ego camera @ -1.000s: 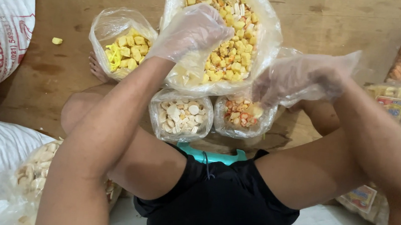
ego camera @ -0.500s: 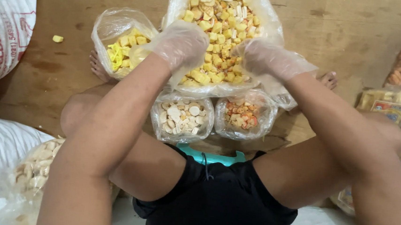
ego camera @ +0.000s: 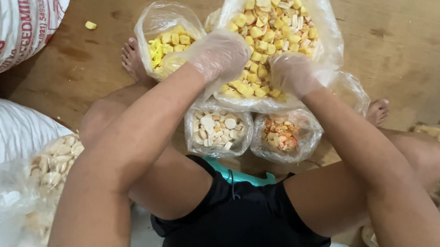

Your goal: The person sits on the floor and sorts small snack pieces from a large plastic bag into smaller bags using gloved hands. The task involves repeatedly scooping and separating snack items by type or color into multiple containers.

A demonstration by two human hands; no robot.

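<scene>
Both gloved hands in the big bag (ego camera: 325, 38) of yellow pieces: left hand (ego camera: 219, 54) curled loosely at its near-left edge, right hand (ego camera: 293, 74) cupped on the pile, grip hidden by the gloves. Looks like the sorting/scooping step; next move needs a clean pinch. Small bags: yellow (ego camera: 164, 37) left, white (ego camera: 218, 131) and orange (ego camera: 281, 135) nearest; white sack (ego camera: 16, 16) with red print far left.

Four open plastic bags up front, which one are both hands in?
The big bag of mixed yellow pieces, farthest from the person. Left hand and right hand are both in it; the three smaller bags are untouched.
</scene>
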